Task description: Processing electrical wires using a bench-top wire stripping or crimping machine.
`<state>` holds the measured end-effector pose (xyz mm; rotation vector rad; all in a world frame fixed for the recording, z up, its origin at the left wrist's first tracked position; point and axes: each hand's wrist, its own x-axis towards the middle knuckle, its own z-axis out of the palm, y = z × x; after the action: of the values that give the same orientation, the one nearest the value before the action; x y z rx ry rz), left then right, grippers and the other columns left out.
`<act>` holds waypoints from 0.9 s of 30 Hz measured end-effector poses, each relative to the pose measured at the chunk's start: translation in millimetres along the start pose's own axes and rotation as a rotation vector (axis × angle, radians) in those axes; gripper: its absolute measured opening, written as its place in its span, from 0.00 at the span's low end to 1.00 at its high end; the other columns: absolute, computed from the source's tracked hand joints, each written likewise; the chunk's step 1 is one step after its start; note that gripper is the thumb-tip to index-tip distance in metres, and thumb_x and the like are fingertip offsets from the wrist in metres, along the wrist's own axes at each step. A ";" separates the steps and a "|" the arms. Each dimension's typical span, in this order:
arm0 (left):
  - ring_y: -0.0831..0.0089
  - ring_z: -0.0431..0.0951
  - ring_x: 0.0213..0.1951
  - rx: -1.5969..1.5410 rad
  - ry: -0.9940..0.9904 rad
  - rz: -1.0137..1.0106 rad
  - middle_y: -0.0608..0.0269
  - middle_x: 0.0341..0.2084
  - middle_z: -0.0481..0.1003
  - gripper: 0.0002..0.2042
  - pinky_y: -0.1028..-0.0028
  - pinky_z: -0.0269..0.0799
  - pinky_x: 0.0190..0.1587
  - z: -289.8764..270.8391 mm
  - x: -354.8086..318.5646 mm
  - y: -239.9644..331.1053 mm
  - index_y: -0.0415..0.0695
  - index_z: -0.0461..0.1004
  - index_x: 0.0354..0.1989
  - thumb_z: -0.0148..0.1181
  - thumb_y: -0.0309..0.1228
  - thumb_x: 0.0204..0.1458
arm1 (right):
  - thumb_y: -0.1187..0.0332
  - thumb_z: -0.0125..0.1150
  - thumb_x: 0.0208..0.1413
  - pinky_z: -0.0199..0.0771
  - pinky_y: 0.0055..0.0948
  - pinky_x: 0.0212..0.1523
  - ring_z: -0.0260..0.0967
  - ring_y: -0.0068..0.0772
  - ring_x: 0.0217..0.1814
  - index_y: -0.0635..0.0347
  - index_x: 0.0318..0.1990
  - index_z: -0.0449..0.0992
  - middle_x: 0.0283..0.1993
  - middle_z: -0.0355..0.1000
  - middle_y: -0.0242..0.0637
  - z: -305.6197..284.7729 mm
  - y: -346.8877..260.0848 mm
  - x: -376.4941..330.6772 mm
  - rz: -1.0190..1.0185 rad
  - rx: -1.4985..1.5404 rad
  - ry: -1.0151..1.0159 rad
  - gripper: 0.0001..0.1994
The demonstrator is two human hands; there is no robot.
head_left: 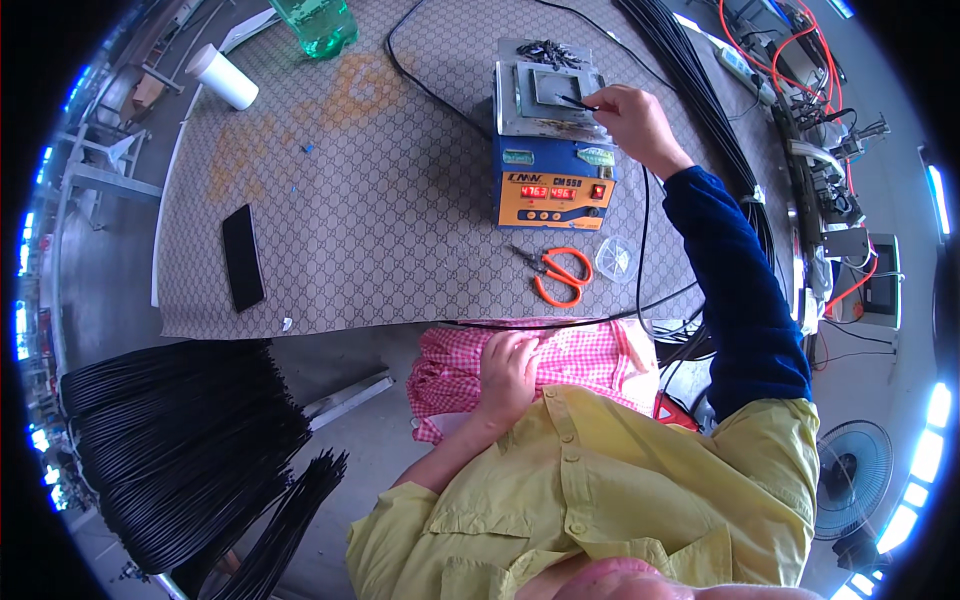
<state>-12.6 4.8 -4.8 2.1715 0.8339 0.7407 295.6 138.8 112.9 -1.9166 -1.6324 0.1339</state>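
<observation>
My right hand (636,122) is closed in a pinch on a thin black cable (575,102). The cable's tip points over the square well of a solder pot (548,212), a blue and orange box with a red lit display. Whether the tip touches the well is too small to tell. Below that hand a black cable runs down to the table's front edge. My left hand (508,372) lies on a pink checked cloth (585,358) over my lap, fingers loosely bent and holding nothing I can see. A black cable passes just beyond its fingertips.
Orange-handled scissors (565,277) and a small clear dish (613,258) lie before the pot. A black phone (243,258), white cup (222,77) and green bottle (318,25) are leftward. Black cable bundles lie along the right (700,95) and hang at lower left (180,440).
</observation>
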 end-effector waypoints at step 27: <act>0.61 0.64 0.45 0.210 -0.042 0.036 0.60 0.40 0.67 0.15 0.65 0.58 0.49 19.9 -0.3 -19.4 0.41 0.68 0.41 0.54 0.25 0.40 | 0.78 0.54 0.48 0.59 0.13 0.21 0.59 0.14 0.21 0.67 0.39 0.72 0.23 0.66 0.28 -54.9 -22.9 -47.6 0.300 0.862 -0.201 0.09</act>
<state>-5.6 7.6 -31.5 2.3849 0.8867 0.6469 289.4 75.2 154.4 -1.4565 -1.0963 1.0024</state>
